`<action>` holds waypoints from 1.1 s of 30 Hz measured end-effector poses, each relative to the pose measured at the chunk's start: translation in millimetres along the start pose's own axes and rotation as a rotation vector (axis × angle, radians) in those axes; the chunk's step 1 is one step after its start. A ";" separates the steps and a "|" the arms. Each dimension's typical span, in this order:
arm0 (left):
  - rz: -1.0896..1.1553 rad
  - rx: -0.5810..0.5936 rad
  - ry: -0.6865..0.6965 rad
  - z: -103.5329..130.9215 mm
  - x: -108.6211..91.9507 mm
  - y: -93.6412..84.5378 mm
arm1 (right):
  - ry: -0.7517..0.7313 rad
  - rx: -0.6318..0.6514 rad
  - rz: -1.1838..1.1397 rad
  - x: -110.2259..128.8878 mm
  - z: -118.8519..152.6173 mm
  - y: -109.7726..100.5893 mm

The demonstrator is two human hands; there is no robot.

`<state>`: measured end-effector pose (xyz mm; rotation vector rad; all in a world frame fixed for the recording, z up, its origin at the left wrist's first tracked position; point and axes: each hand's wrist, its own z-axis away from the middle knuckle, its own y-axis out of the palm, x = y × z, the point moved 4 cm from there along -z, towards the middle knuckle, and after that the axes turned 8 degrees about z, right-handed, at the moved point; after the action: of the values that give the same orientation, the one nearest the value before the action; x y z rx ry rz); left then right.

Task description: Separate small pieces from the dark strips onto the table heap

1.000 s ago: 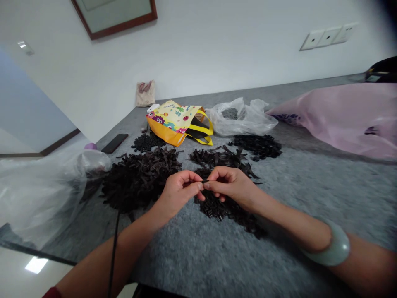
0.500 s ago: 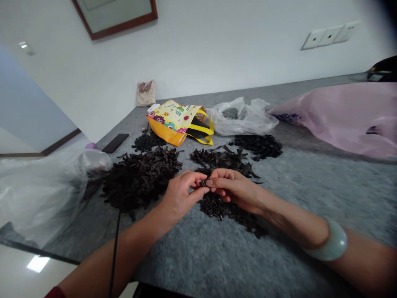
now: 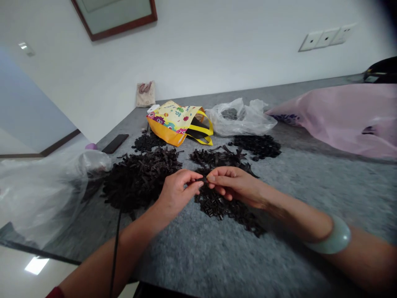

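Note:
Over the grey table, my left hand and my right hand meet fingertip to fingertip. Between them is a small dark piece, pinched from both sides; its shape is hard to make out. Under and beyond the hands lies a pile of black strips. Nearer me, just below the fingers, small folded black pieces are heaped. A larger pile of black strips spreads to the left of my left hand. A pale green bangle circles my right wrist.
Round black pieces lie behind on the right, others at back left. Behind stand a yellow bag and a white plastic bag. A pink bag is at right, clear plastic and a dark phone-like slab at left.
The fingertips of my two hands have drawn slightly apart, with my left hand shifting a little left. The small dark piece between them shows less than before.

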<state>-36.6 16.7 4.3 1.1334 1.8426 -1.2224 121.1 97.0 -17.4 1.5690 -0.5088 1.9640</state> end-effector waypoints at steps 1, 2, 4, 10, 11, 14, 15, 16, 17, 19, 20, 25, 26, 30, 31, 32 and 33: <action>0.036 -0.011 -0.026 -0.9 2.6 -0.8 | 0.000 -0.013 0.005 0.4 -1.3 -5.1; 0.058 -0.018 -0.043 -1.7 4.7 -1.4 | -0.007 -0.041 0.005 1.0 -2.8 -10.6; 0.062 -0.022 -0.050 -2.8 6.8 -1.9 | -0.029 -0.096 0.009 1.9 -5.7 -19.9; -0.110 0.012 0.039 -2.9 0.7 -2.4 | -0.086 -0.111 0.292 1.0 -10.4 -28.4; -0.152 0.018 0.065 -3.2 -1.0 -3.0 | -0.107 -0.105 0.384 0.4 -10.7 -28.6; -0.265 0.012 0.127 -6.2 -4.4 -8.6 | -0.236 -0.096 0.661 -0.1 -10.8 -28.0; -0.298 -0.006 0.138 -7.9 -5.1 -12.7 | -0.295 -0.099 0.752 0.1 -10.4 -27.5; -0.328 -0.040 0.146 -9.9 -5.8 -18.2 | -0.352 -0.106 0.843 0.4 -9.8 -26.7; -0.353 -0.083 0.153 -11.9 -6.8 -25.2 | -0.402 -0.111 0.930 0.5 -9.2 -25.7; -0.387 -0.192 0.167 -15.8 -9.9 -42.3 | -0.468 -0.111 1.076 0.0 -8.1 -23.3; -0.395 -0.247 0.169 -17.5 -11.8 -51.7 | -0.483 -0.106 1.127 -0.5 -7.8 -22.3; -0.459 -0.466 0.179 -22.8 -19.1 -93.7 | -0.501 -0.108 1.249 -3.6 -8.6 -23.0; -0.468 -0.492 0.174 -23.5 -18.7 -99.2 | -0.500 -0.111 1.261 -4.4 -9.5 -24.8; -0.472 -0.455 0.092 -26.9 -8.2 -105.6 | -0.486 -0.140 1.285 -5.7 -13.9 -36.7; -0.496 -0.416 0.077 -27.4 -5.3 -103.6 | -0.481 -0.150 1.287 -5.0 -14.7 -40.0; -0.536 -0.376 0.068 -27.6 -2.8 -101.1 | -0.477 -0.160 1.288 -3.9 -15.3 -43.2; -0.591 -0.338 0.060 -27.5 -0.6 -98.6 | -0.476 -0.174 1.284 -2.4 -15.5 -46.2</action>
<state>-127.2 23.1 51.6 0.4525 2.4145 -1.1154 139.4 141.4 -25.9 1.7434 -2.2439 2.1537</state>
